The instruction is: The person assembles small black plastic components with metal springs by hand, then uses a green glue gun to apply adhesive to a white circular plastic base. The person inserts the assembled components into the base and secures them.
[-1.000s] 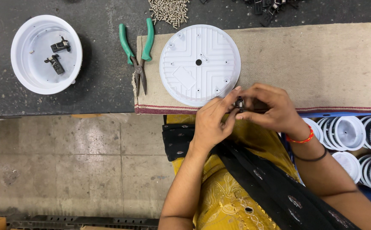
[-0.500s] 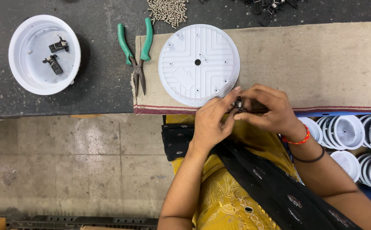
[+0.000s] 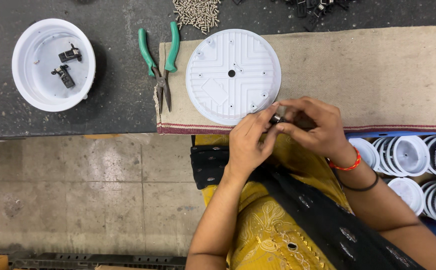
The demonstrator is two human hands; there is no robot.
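Note:
My left hand (image 3: 248,141) and my right hand (image 3: 312,125) meet at the near edge of the bench, fingertips pinched together on a small dark metal part (image 3: 277,119). Most of that part is hidden by the fingers. Just beyond the hands a round white plastic disc (image 3: 233,75) with raised ribs and a centre hole lies flat on a beige cloth mat (image 3: 368,75). The fingertips are at the disc's near right rim.
Green-handled pliers (image 3: 161,57) lie at the mat's left edge. A white round bowl (image 3: 53,64) with two dark clips sits far left. A heap of screws (image 3: 197,11) and dark parts (image 3: 315,7) lie at the back. Stacked white housings (image 3: 413,165) fill a blue tray at right.
Both hands stay together on the small part, with only slight finger movement. The view has shifted a little; nothing on the bench has moved.

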